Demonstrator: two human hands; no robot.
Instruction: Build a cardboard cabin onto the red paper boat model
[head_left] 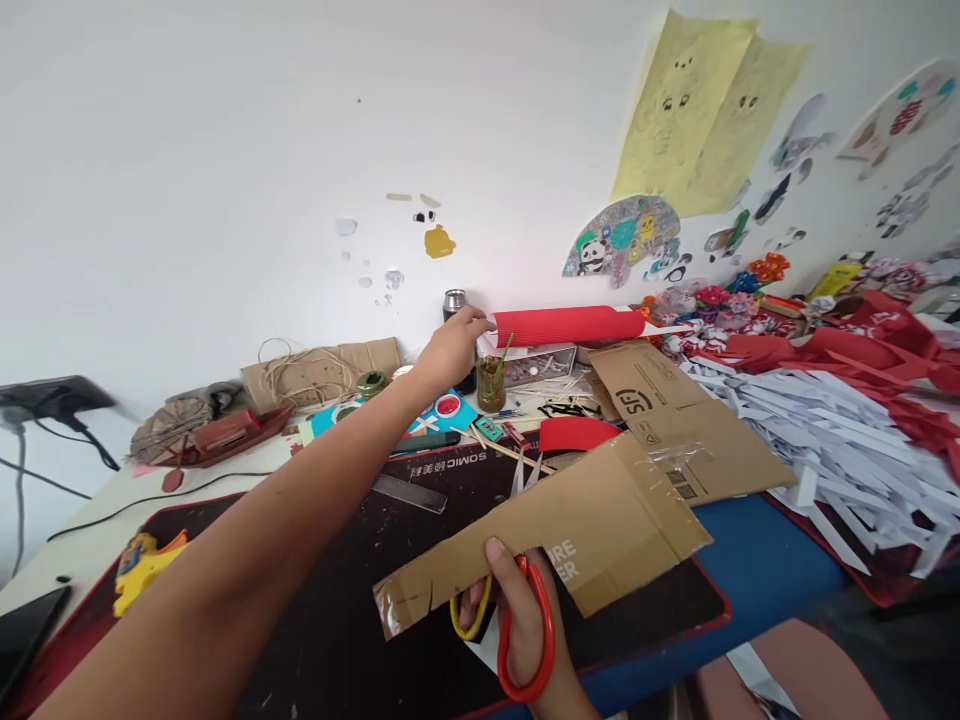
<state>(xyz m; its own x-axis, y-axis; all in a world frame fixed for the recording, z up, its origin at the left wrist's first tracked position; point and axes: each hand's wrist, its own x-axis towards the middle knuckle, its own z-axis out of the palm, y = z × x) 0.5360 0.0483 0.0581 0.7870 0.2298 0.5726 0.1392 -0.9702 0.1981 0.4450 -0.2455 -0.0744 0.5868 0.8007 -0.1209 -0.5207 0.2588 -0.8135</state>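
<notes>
My left hand [454, 350] reaches across to the back, its fingers pressed together at the left end of a red paper roll [570, 325], beside a dark flask [454, 300]. Low in the view, my right hand [521, 620] has its fingers through the red and yellow handles of a pair of scissors [545, 640]. Its thumb presses on a cut piece of brown cardboard [600, 520], held above the dark desk mat. The scissor blades stick out behind the cardboard's upper edge, pointing away from me and apart.
White paper strips [840, 440] and red paper [885, 340] are heaped at the right, by a larger cardboard piece [675, 420]. A jar [491, 385] stands near the wall. A metal ruler [409, 492] and a yellow object [146, 575] lie on the mat [322, 590].
</notes>
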